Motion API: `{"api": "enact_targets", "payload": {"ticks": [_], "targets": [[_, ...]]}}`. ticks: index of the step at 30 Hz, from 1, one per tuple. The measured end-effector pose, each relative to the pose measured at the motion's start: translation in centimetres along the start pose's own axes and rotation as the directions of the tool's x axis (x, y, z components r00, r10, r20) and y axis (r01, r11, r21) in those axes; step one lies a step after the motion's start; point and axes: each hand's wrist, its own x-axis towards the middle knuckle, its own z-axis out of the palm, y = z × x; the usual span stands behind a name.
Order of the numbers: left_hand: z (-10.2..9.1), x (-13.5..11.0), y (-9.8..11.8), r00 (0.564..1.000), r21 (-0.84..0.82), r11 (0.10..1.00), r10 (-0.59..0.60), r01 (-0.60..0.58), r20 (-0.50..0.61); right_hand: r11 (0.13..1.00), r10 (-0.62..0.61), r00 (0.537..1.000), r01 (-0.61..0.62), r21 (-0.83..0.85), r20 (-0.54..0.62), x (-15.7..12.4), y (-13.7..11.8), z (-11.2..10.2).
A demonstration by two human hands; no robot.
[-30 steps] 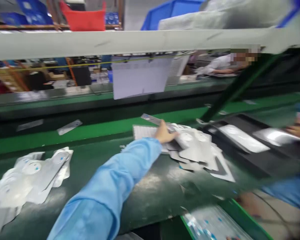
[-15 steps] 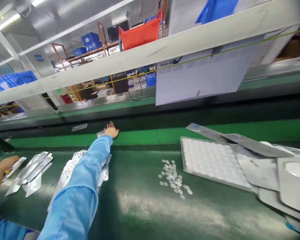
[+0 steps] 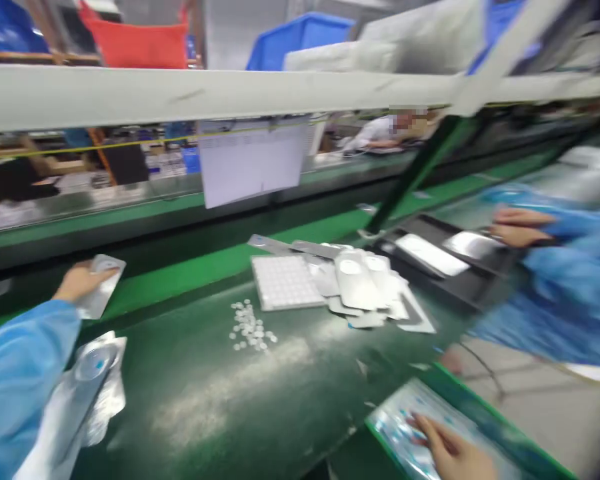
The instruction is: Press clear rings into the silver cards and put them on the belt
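Observation:
My left hand [image 3: 81, 282], in a light blue sleeve, reaches to the far left and is closed on a silvery flat packet [image 3: 104, 285] lying at the edge of the bright green belt [image 3: 195, 265]. At the bottom right, my right hand [image 3: 447, 448] lies with its fingers stretched flat on a stack of clear packets with blue dots [image 3: 405, 423] in a green-rimmed bin. A heap of silvery packets [image 3: 87, 393] sits just below my left arm.
Loose small white discs [image 3: 250, 327], a white grid tray [image 3: 285, 281] and a pile of silvery pieces [image 3: 365, 283] lie mid-table. A co-worker's hands [image 3: 517, 227] work over black trays [image 3: 445, 257] at right. A paper sheet [image 3: 253, 163] hangs from the overhead shelf [image 3: 180, 93].
The view has swung back to the right. My left hand has closed on a silvery packet at the belt's edge and drawn back from it. My right hand has come into view on the clear packets.

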Motion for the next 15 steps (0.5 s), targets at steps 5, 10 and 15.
{"api": "enact_targets", "payload": {"ticks": [5,10,15], "targets": [[0.3,-5.4,3.7,0.997,-0.644,0.763,0.004,0.047,0.078,0.971,-0.188,0.974,0.164,-0.176,-0.126,1.4,2.3,-0.5],[5.2,-15.3,6.2,0.956,-0.640,0.761,0.099,0.106,0.276,0.946,-0.289,0.945,0.257,-0.198,-0.156,2.1,2.8,-1.1],[10.4,-20.6,6.1,0.935,-0.652,0.754,0.172,0.079,0.312,0.837,-0.544,0.771,0.528,-0.147,-0.332,4.0,-6.9,-1.4]]}}
